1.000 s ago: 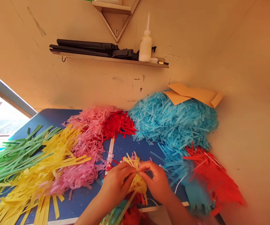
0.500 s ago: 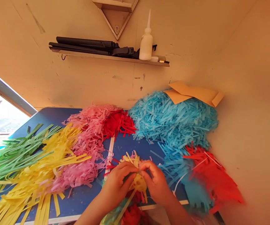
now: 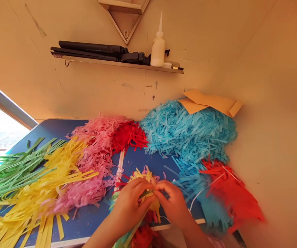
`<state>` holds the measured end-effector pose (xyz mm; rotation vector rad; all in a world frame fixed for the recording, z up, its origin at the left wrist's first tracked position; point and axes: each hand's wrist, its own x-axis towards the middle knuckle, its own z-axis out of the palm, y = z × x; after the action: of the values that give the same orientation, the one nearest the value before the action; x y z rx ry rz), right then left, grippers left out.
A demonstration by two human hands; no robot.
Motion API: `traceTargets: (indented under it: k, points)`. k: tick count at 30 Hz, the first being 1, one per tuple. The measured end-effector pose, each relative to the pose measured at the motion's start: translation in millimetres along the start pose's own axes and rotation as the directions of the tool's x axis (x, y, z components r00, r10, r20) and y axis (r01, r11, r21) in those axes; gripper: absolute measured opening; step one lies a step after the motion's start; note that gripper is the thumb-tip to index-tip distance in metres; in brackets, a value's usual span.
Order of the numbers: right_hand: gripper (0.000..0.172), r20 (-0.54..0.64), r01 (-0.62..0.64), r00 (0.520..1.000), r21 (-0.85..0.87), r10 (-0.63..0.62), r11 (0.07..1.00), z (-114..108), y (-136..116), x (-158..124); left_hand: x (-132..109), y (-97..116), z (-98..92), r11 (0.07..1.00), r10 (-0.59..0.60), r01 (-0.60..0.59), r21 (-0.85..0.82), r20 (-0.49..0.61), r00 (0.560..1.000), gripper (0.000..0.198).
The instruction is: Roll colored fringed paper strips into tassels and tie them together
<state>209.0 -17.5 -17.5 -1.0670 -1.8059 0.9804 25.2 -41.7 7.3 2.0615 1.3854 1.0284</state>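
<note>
Both my hands meet over a small bundle of paper strips (image 3: 145, 176), mostly yellow with pink, red and green mixed in, near the front edge of the blue table (image 3: 143, 160). My left hand (image 3: 130, 204) is closed around the bundle from the left. My right hand (image 3: 172, 204) pinches it from the right, fingers curled. The fingertips touch at the middle of the bundle. Loose strips hang down below my hands past the table edge.
Piles of shredded paper surround my hands: green (image 3: 14, 170) and yellow (image 3: 42, 193) at left, pink (image 3: 94, 162) and dark red (image 3: 127, 136) behind, light blue (image 3: 187, 129) and red (image 3: 231, 193) at right. Tan card (image 3: 210, 101) tops the blue pile. A wall shelf holds a white bottle (image 3: 158, 46) and a black tool (image 3: 96, 51).
My hands and the bundle have shifted slightly left and down in view, with the fingers closing a little tighter on the bundle. The piles have not moved.
</note>
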Motion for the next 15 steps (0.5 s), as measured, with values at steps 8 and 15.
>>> traceTargets:
  k: [8,15]
  points:
    - [0.015,-0.063,0.002,0.998,-0.101,-0.009,0.995,-3.9,-0.5,-9.8,1.1,1.3,4.5,0.99,0.046,-0.043,0.133,-0.02,0.999,0.01]
    - [0.012,-0.092,0.031,0.995,-0.149,-0.045,0.988,-7.1,-4.9,-10.3,3.9,1.6,8.6,0.966,0.232,-0.211,0.15,-0.139,0.963,0.011]
